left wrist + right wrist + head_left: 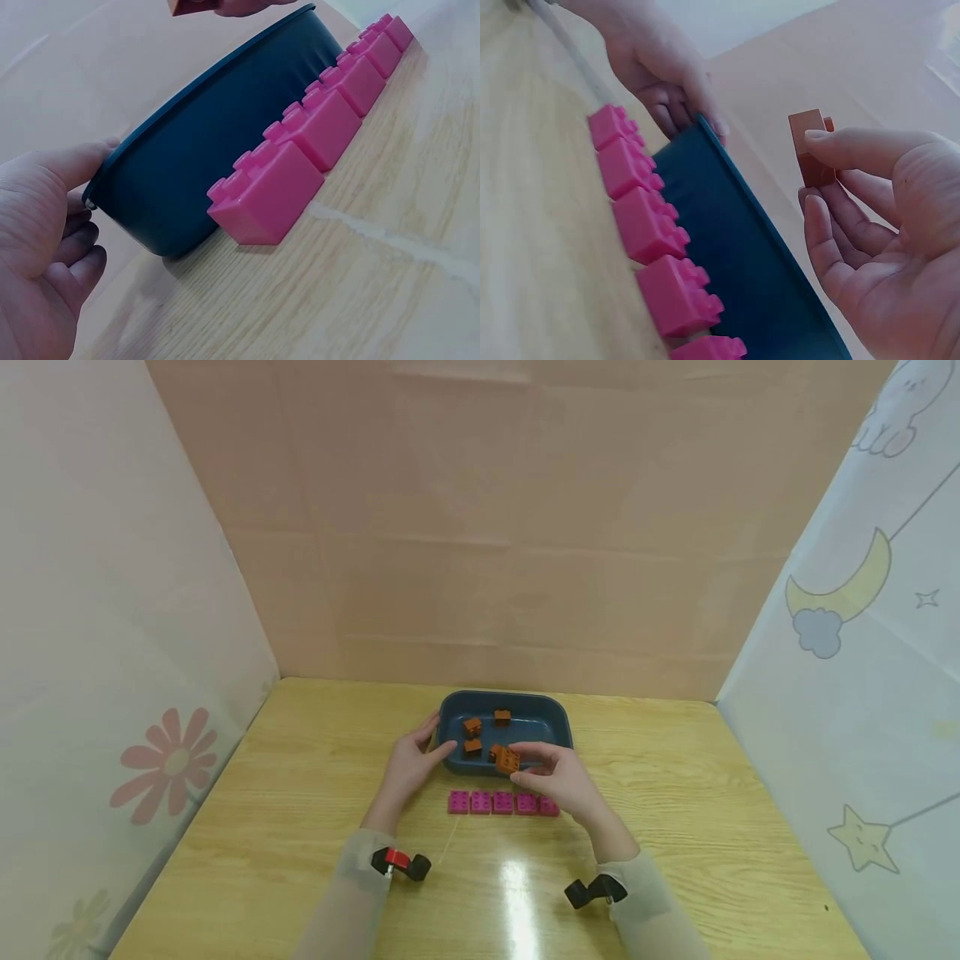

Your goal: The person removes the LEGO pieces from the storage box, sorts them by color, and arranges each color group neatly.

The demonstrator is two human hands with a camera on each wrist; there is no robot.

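My right hand pinches an orange toy brick between thumb and fingers, held up over the near right part of a dark blue tray. In the right wrist view the orange brick stands above the rim, studs facing away from the thumb. At the tray's left end, my left hand grips the rim, thumb over the edge and fingers along the outer wall. Inside the tray lie several more orange bricks, one partly hidden behind the held brick.
Several pink bricks stand studs up in a row on the wooden table, along the near side of the tray. My right wrist passes over the row's right end. A brown backdrop rises behind, and patterned sheets flank both sides.
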